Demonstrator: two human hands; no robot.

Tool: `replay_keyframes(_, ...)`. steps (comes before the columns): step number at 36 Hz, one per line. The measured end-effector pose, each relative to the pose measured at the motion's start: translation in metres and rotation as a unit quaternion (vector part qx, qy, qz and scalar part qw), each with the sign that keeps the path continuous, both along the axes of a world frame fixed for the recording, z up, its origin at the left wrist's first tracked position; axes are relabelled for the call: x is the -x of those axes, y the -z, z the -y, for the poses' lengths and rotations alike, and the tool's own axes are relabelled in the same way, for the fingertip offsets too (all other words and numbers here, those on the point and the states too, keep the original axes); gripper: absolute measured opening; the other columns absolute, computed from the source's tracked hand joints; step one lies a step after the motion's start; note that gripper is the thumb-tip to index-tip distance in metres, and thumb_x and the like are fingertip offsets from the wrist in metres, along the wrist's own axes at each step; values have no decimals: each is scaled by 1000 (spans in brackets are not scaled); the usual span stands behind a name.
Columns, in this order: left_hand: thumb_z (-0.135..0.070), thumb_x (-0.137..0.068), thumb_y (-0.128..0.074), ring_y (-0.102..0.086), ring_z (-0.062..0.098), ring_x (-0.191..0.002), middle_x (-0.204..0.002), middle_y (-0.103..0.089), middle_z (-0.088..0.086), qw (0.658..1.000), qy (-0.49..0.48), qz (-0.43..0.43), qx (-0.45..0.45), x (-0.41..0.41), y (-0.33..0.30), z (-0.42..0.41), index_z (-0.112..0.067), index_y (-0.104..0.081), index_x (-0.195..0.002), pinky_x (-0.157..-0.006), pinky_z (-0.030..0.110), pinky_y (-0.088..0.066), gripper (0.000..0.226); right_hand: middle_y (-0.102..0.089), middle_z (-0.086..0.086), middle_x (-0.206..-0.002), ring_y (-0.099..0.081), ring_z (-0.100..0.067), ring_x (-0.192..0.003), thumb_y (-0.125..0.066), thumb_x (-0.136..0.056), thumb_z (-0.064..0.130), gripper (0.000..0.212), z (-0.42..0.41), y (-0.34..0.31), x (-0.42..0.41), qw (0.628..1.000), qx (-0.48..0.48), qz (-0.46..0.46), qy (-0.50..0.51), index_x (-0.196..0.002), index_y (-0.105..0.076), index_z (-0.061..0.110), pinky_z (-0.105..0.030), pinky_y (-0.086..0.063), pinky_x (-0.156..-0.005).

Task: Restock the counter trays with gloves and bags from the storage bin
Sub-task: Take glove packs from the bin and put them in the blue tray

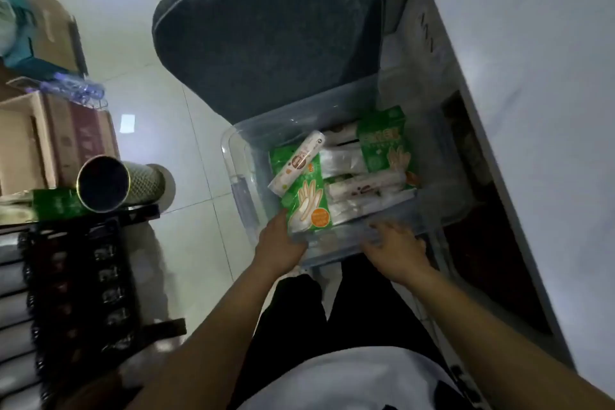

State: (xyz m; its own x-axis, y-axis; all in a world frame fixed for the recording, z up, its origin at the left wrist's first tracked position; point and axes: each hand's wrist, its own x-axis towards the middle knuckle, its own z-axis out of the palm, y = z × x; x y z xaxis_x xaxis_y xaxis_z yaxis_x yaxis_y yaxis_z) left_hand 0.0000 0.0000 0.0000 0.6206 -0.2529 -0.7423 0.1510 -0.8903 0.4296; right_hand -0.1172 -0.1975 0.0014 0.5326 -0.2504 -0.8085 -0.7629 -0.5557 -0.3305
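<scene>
Here the clear bin sits on the tiled floor, just below the picture's centre, with a grey cushion at its 12 o'clock and the white worktop along its 3 o'clock side. Both hands rest on the bin's near wall at 6 o'clock. The left hand grips the near left corner, its fingers hidden behind the plastic, touching a green glove pack that lies inside. The right hand lies spread over the near rim, fingers loosely apart, holding nothing else. A white bag roll slants across the glove pack; a second glove pack stands at the bin's 1 o'clock, with more rolls between. At 9 o'clock, well apart, a tube lies beside cardboard boxes.
</scene>
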Motion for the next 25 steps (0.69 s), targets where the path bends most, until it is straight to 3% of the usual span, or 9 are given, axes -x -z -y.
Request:
replay_keyframes(5,-24,-78,-69,-51,34,-128,-142,-52,13,1000,2,-9,-8,-35,35,21,-15,-38,-147,-106,42,-44,76,-50,-2,-144,-41,-26,-135,-49,-91,53,49,-2,15,3,999,33,-4,-36,-134,-54,29,-46,-34,-104)
replay_keyframes(10,-23,-82,-71,-40,39,-136,-152,-38,19,997,34,34,-55,-76,89,33,-11,-28,-153,-111,46,-38,83,-63,-1,-128,-56,-24,-119,-44,-83,55,53,0,21,4,998,50,25,-40,-122,-64,26,-43,-44,-99)
replay_keyframes(15,-25,-81,-74,-44,36,-133,-147,-43,15,991,78,76,-83,-116,138,42,-15,-32,-149,-107,51,-41,81,-63,-2,-129,-62,-26,-112,-59,-86,44,43,6,37,-17,998,46,-8,-37,-126,-61,27,-38,-48,-88)
replay_keyframes(18,-21,-82,-72,-45,37,-132,-147,-44,16,991,98,57,-74,-130,160,41,-16,-31,-150,-107,52,-41,80,-63,-2,-132,-61,-26,-115,-62,-82,45,51,-1,64,-50,999,-18,-12,40,-131,-56,30,-33,-46,-86)
replay_keyframes(21,-17,-85,-68,-52,36,-126,-140,-51,17,991,103,68,-48,-136,174,37,-17,-36,-147,-103,51,-46,70,-62,-9,-131,-60,-26,-115,-71,-80,38,59,-27,107,-85,986,-62,-13,154,-134,-56,17,-27,-45,-85)
replay_keyframes(23,-17,-87,-66,-56,35,-121,-135,-56,15,991,100,78,-32,-137,180,33,-18,-40,-143,-99,50,-49,61,-57,-14,-136,-56,-29,-120,-74,-81,33,64,-49,136,-105,968,-87,-46,232,-137,-52,10,-28,-46,-92)
replay_keyframes(25,-18,-89,-64,-60,34,-116,-131,-60,13,991,104,80,-26,-139,184,30,-20,-44,-138,-96,51,-51,53,-56,-16,-137,-55,-31,-122,-72,-83,30,62,-68,159,-122,954,-80,-88,275,-135,-51,4,-25,-43,-88)
